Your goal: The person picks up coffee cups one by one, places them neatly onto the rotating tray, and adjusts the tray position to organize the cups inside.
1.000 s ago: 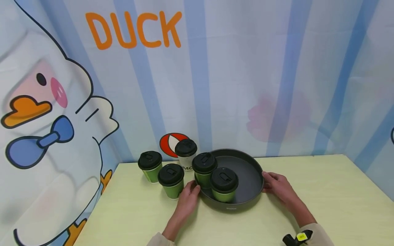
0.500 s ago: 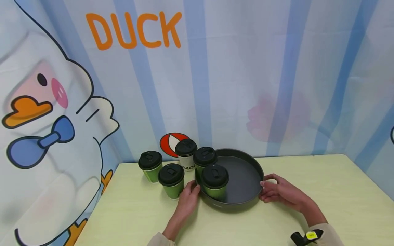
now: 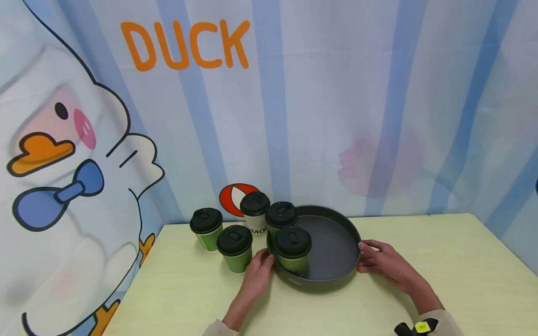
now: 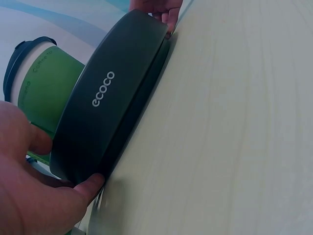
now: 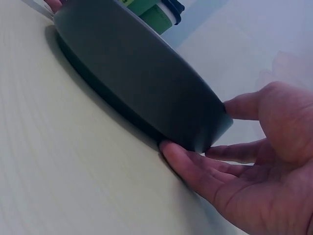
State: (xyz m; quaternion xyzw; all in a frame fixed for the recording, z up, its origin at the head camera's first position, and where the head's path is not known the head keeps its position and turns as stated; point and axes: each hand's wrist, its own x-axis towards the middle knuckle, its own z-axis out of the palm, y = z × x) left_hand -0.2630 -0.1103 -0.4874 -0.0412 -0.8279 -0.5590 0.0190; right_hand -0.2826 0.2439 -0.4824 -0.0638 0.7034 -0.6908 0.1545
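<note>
A round dark grey tray (image 3: pixel 332 247) with a raised wall stands on the table, lettered "ecoco" on its side in the left wrist view. Two green paper cups with black lids are inside it at the left: a front cup (image 3: pixel 293 249) and a back cup (image 3: pixel 280 217), both upright. My left hand (image 3: pixel 256 275) grips the tray's left edge, thumb at the rim and fingers low on the wall. Opposite, my right hand (image 3: pixel 388 266) pinches the right edge; in the right wrist view its thumb is at the rim and its fingertips (image 5: pixel 176 154) are at the base.
Left of the tray, two more green lidded cups stand on the table, a front one (image 3: pixel 235 249) close to my left hand and a farther one (image 3: pixel 207 228). A white lidded cup (image 3: pixel 255 214) is behind them. A printed curtain (image 3: pixel 315 116) borders the table's back.
The tray has turned clockwise as seen from above, its front cup and lettering shifting left. My right hand has moved slightly nearer me along the edge; my left hand has hardly moved.
</note>
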